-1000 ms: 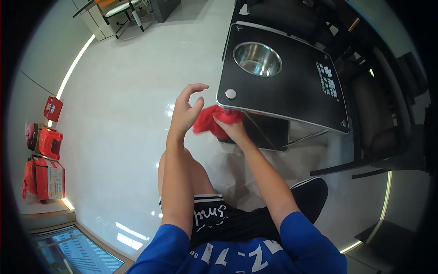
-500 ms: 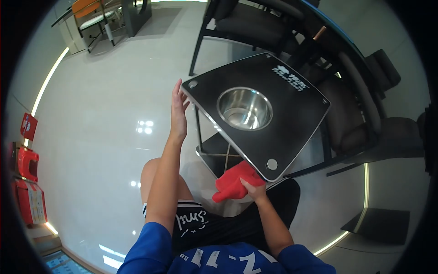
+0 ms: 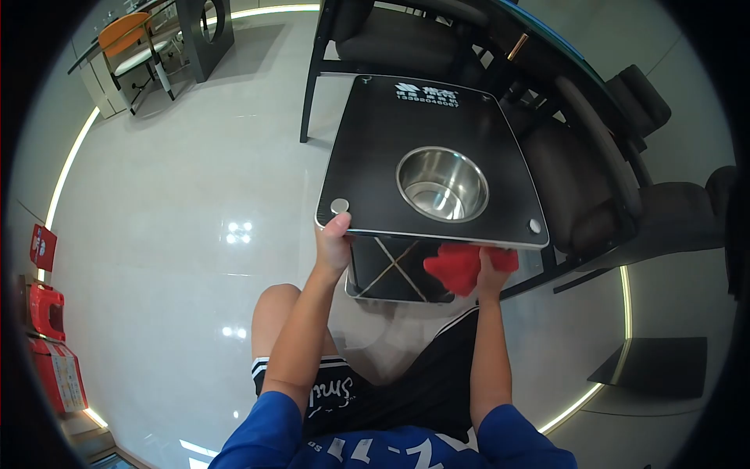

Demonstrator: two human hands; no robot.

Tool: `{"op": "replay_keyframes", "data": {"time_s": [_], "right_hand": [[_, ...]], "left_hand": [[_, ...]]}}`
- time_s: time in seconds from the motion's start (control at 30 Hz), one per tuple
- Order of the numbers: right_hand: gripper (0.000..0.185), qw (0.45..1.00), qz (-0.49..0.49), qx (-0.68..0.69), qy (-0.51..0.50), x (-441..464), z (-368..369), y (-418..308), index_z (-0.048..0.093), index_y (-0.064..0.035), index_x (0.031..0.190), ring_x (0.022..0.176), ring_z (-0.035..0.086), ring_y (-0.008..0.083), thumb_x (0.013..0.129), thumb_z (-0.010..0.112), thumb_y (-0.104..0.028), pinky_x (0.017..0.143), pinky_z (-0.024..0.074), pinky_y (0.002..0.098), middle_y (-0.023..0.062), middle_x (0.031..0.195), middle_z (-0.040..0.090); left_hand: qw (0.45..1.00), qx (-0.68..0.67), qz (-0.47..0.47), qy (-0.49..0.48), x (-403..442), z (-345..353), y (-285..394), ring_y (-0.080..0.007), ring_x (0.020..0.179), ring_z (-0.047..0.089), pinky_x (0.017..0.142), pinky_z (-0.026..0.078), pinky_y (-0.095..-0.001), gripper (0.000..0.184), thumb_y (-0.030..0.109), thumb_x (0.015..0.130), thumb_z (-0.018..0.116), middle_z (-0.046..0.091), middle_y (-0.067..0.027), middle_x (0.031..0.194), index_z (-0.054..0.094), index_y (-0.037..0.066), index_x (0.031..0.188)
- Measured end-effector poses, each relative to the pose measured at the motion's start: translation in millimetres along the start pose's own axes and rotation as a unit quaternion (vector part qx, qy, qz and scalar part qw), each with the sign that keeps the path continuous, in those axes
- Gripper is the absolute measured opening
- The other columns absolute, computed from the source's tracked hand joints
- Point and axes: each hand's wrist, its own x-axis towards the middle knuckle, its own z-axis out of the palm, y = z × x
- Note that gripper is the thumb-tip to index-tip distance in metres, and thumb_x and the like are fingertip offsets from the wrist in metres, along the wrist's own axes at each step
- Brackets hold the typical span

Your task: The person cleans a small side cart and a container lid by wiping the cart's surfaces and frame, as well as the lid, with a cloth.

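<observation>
A small black two-tier side table [image 3: 391, 141] stands in front of me, with white lettering near its far edge and round metal caps at its corners. Sunk into its top is a shiny steel bowl [image 3: 443, 184] with nothing in it. My left hand [image 3: 334, 246] grips the near left corner, thumb on top and fingers hidden below. A crumpled red cloth [image 3: 457, 270] is bunched in my right hand [image 3: 492, 273], just under the near edge at the right. The lower shelf [image 3: 375, 273] carries crossed light lines.
Dark chairs [image 3: 578, 164] surround a larger table behind and to the right. An orange-backed chair [image 3: 125, 35] stands far left. Red containers [image 3: 58, 375] line the left wall. A dark flat panel [image 3: 656, 367] lies at the right on the pale glossy floor [image 3: 195, 180].
The side table has turned, so its near edge now faces me. My left hand went from open beside its edge to gripping its corner. The right hand moved up and right with the cloth.
</observation>
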Motion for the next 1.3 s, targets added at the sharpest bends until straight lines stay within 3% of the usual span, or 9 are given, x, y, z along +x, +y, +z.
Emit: {"op": "replay_keyframes", "data": {"time_s": [0.17, 0.23, 0.3, 0.37, 0.43, 0.67, 0.87, 0.97, 1.3], "right_hand": [[0.049, 0.999, 0.019, -0.008, 0.035, 13.2, 28.3, 39.9, 0.045, 0.0033, 0.123, 0.113, 0.051, 0.0213, 0.081, 0.068, -0.005, 0.098, 0.0385, 0.0337, 0.0106, 0.122, 0.054], [0.053, 0.995, 0.046, 0.01, 0.088, 9.8, 37.5, 54.1, 0.042, 0.0042, 0.126, 0.117, 0.049, 0.0224, 0.082, 0.069, -0.007, 0.101, 0.0365, 0.0344, 0.0117, 0.126, 0.051], [0.053, 0.995, 0.044, 0.016, 0.089, 6.9, 40.1, 70.0, 0.042, 0.0043, 0.127, 0.118, 0.048, 0.0229, 0.083, 0.068, -0.008, 0.102, 0.0356, 0.0346, 0.0122, 0.127, 0.05], [0.053, 0.994, 0.051, 0.015, 0.095, 0.6, 41.2, 78.6, 0.042, 0.0044, 0.127, 0.119, 0.047, 0.0233, 0.083, 0.068, -0.01, 0.103, 0.0346, 0.0349, 0.0128, 0.128, 0.05], [0.052, 0.995, 0.033, -0.014, 0.089, 2.0, 41.8, 81.7, 0.042, 0.0046, 0.127, 0.119, 0.047, 0.0242, 0.085, 0.066, -0.012, 0.103, 0.0344, 0.0353, 0.0137, 0.128, 0.05], [0.044, 0.986, 0.03, -0.104, 0.128, -6.4, 45.1, 101.9, 0.043, 0.006, 0.126, 0.119, 0.048, 0.0271, 0.09, 0.056, -0.017, 0.103, 0.0335, 0.0361, 0.0165, 0.128, 0.05], [0.043, 0.983, 0.118, -0.119, 0.08, -38.8, 41.9, 135.8, 0.046, 0.0044, 0.124, 0.117, 0.049, 0.0255, 0.088, 0.06, -0.014, 0.102, 0.0355, 0.0358, 0.0146, 0.126, 0.053], [0.045, 0.978, 0.185, -0.093, 0.007, -46.2, 45.0, 135.7, 0.048, 0.0028, 0.123, 0.116, 0.051, 0.0247, 0.084, 0.065, -0.011, 0.1, 0.0379, 0.0354, 0.0133, 0.124, 0.054], [0.061, 0.984, 0.156, -0.08, -0.03, -19.3, 32.5, 156.5, 0.043, 0.0023, 0.128, 0.119, 0.049, 0.0252, 0.079, 0.074, -0.015, 0.101, 0.0371, 0.0372, 0.0147, 0.128, 0.052]], "left_hand": [[0.995, 0.077, 0.002, -0.058, 21.1, -17.9, -21.5, -0.0077, 0.067, 0.055, 0.053, 0.039, -0.0215, 0.043, 0.04, 0.077, 0.06, 0.063, -0.0001, 0.086, 0.058, 0.008, 0.105], [0.999, 0.035, 0.022, 0.003, 19.9, -3.5, -23.8, -0.0034, 0.054, 0.039, 0.045, 0.028, -0.021, 0.031, 0.035, 0.07, 0.067, 0.045, 0.0062, 0.067, 0.053, 0.009, 0.082], [0.998, 0.039, 0.041, 0.008, 18.5, 0.8, -15.2, -0.0033, 0.054, 0.038, 0.046, 0.027, -0.0206, 0.036, 0.038, 0.069, 0.069, 0.045, 0.0067, 0.065, 0.053, 0.009, 0.081], [0.997, 0.072, 0.026, -0.031, 20.0, -0.9, -6.0, -0.006, 0.062, 0.045, 0.053, 0.035, -0.022, 0.044, 0.042, 0.07, 0.069, 0.049, 0.0044, 0.072, 0.054, 0.005, 0.089], [0.996, 0.072, 0.015, -0.054, 18.2, 5.5, 0.6, -0.0129, 0.085, 0.052, 0.075, 0.045, -0.0287, 0.063, 0.045, 0.071, 0.068, 0.055, -0.0032, 0.096, 0.052, -0.002, 0.111], [0.993, 0.105, 0.002, -0.056, 20.9, -7.8, -17.1, -0.0114, 0.078, 0.051, 0.068, 0.043, -0.0264, 0.062, 0.047, 0.07, 0.07, 0.054, -0.0016, 0.088, 0.052, -0.001, 0.106], [0.99, 0.132, 0.002, -0.053, 19.8, -5.5, -10.9, -0.0081, 0.071, 0.049, 0.059, 0.04, -0.0232, 0.062, 0.05, 0.07, 0.069, 0.053, -0.0002, 0.082, 0.052, 0.0, 0.103], [0.991, 0.129, 0.019, -0.036, 19.6, -2.5, -14.8, -0.0085, 0.071, 0.05, 0.06, 0.041, -0.0236, 0.063, 0.051, 0.07, 0.069, 0.053, -0.0005, 0.083, 0.052, 0.0, 0.104], [0.988, 0.143, 0.063, -0.016, 11.1, 12.2, -28.3, -0.0135, 0.079, 0.053, 0.07, 0.045, -0.0273, 0.06, 0.046, 0.07, 0.068, 0.056, -0.0038, 0.088, 0.052, -0.002, 0.104]]}}
